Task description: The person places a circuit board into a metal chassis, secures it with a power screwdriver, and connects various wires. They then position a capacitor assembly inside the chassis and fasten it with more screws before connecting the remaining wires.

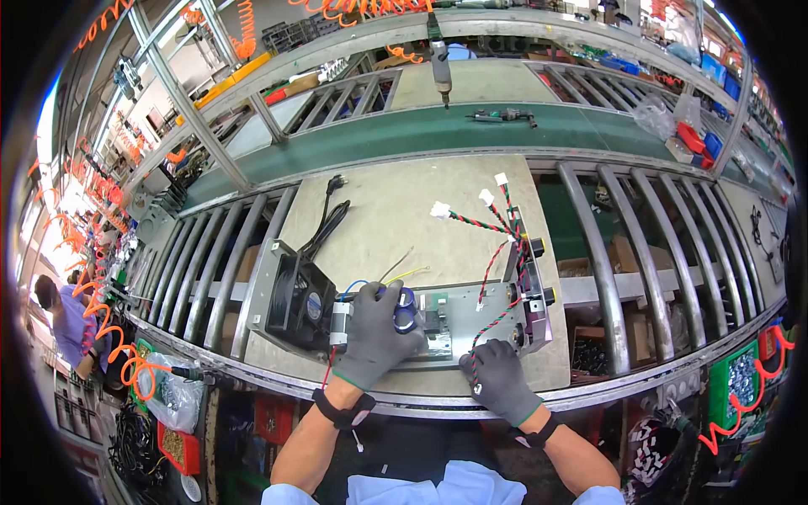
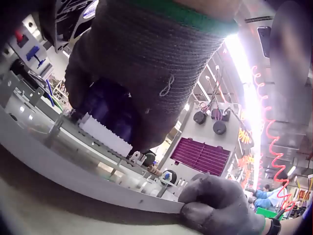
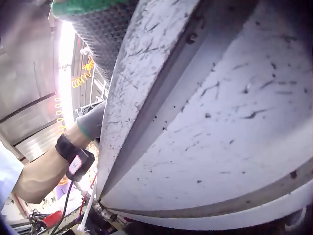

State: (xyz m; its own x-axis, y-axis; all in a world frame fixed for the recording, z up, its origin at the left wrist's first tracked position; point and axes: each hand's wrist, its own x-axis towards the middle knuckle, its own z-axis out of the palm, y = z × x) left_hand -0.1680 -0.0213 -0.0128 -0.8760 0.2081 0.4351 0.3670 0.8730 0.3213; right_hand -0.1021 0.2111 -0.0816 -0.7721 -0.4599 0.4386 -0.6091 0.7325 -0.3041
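In the head view, my gloved left hand [image 1: 374,332] grips the blue capacitors [image 1: 406,318] on a green circuit board [image 1: 438,345]. The left wrist view shows its fingers curled over these dark blue cylinders, beside a white ribbed strip [image 2: 105,134]. The board sits on a metal chassis [image 1: 480,299]. My right hand [image 1: 501,379] pinches the chassis's front edge, thumb and curled fingers at the rim in the left wrist view. A black fan [image 1: 299,299] stands at the chassis's left end. Red, black and green twisted wires [image 1: 480,223] with white connectors rise at its right end.
Underneath lies a pale board [image 1: 387,202] on the conveyor, with metal rollers [image 1: 627,269] at both sides. A coiled black power cord [image 1: 328,223] lies behind the fan. A screwdriver [image 1: 440,67] hangs over the green belt [image 1: 370,130], where another power tool [image 1: 505,116] lies.
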